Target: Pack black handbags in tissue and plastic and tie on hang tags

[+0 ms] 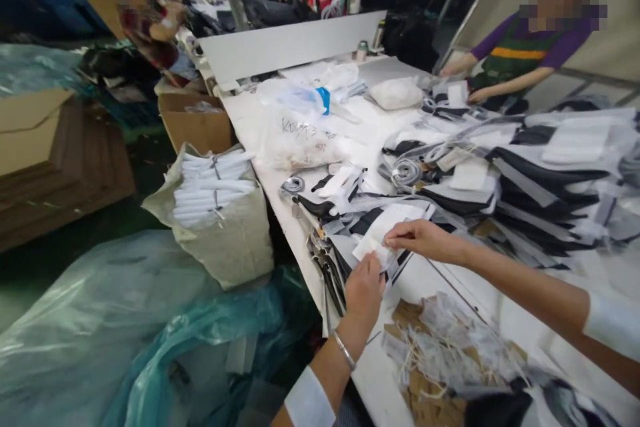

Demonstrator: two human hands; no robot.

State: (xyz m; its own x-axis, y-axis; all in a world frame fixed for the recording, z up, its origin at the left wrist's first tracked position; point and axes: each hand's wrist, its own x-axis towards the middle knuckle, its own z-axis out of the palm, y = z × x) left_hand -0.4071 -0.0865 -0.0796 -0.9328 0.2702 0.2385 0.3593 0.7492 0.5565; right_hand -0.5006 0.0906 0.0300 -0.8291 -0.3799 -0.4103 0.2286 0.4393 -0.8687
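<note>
My left hand (364, 285), with a bangle at the wrist, pinches the near edge of a white, sheet-like piece (373, 245). On the right side of that same piece, the thumb and fingers of my right hand (420, 240) are pressed together. Whether it is paper or a soft packet I cannot tell. Beneath it lies a stack of black and white flat items (345, 250) in clear plastic, close to the table's left edge. A rolled grey strip (293, 184) sits just beyond the stack.
Larger piles of similar bagged black items (545, 180) cover the right side. Tags with strings (450, 353) lie nearby. Plastic bags (305, 137) rest farther up the white table (280, 213). Left stand a sack of white rolls (225, 250) and cardboard (60, 167). A co-worker (520, 53) works opposite.
</note>
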